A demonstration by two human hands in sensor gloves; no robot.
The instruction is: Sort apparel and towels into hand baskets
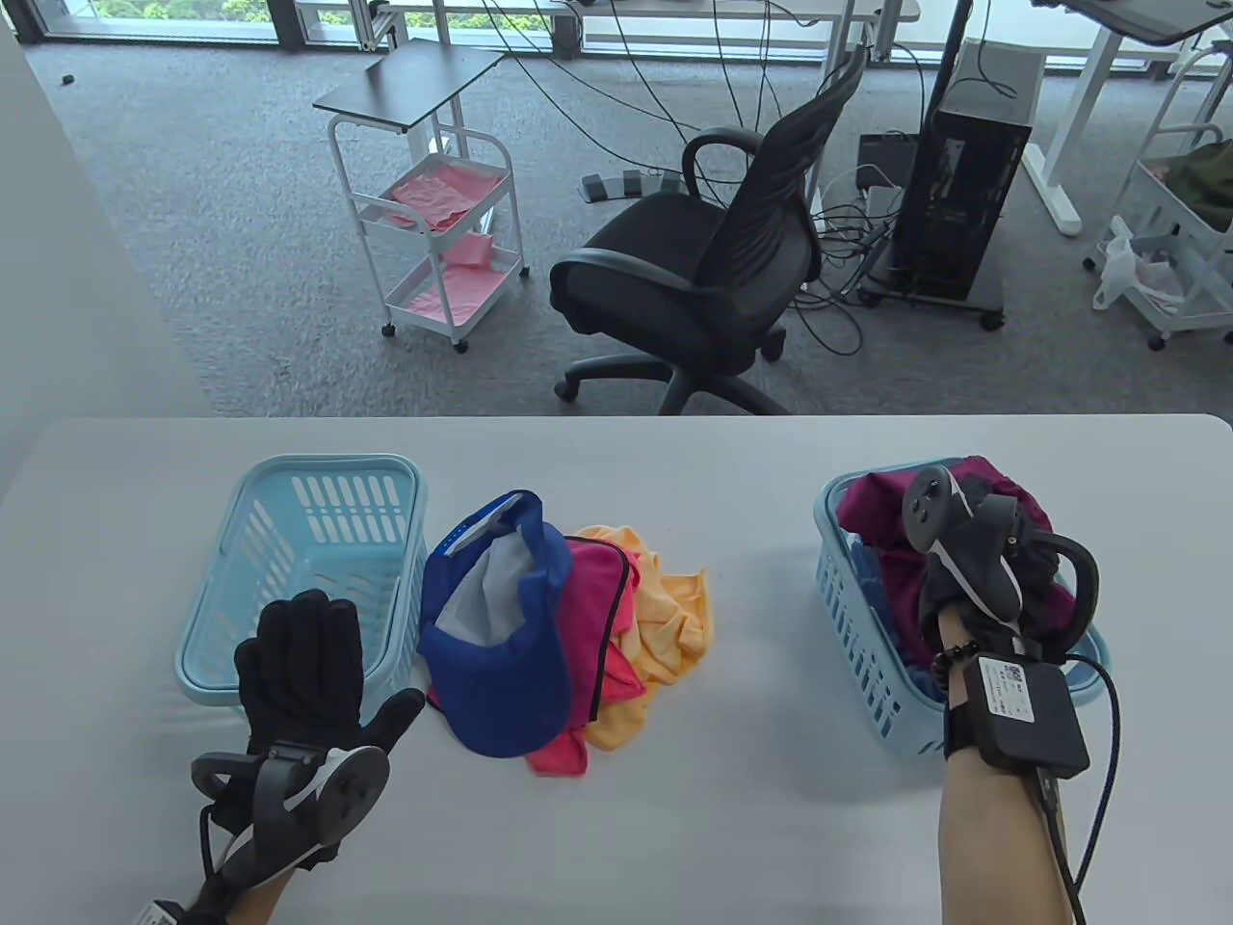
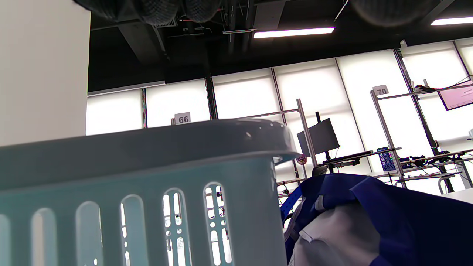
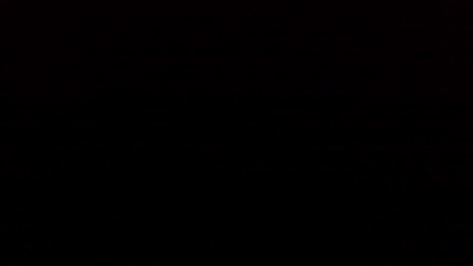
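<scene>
The left hand (image 1: 303, 665) is lying flat with its grip spread wide, fingers resting on the near rim of the left basket (image 1: 289, 540), which is sitting on the desk (image 1: 751, 809). Just beside that basket, the blue cap (image 1: 506, 655) is lying on top of a pink cloth (image 1: 602, 617) and an orange cloth (image 1: 665, 607). The right hand (image 1: 983, 568) is reaching down into the right basket (image 1: 857, 626), onto the maroon garment (image 1: 867, 506); its grip cannot be told. The right wrist view is showing only black.

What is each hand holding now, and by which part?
The left hand lies flat and holds nothing. The right hand is down in the magenta cloth; any hold cannot be told.
</scene>
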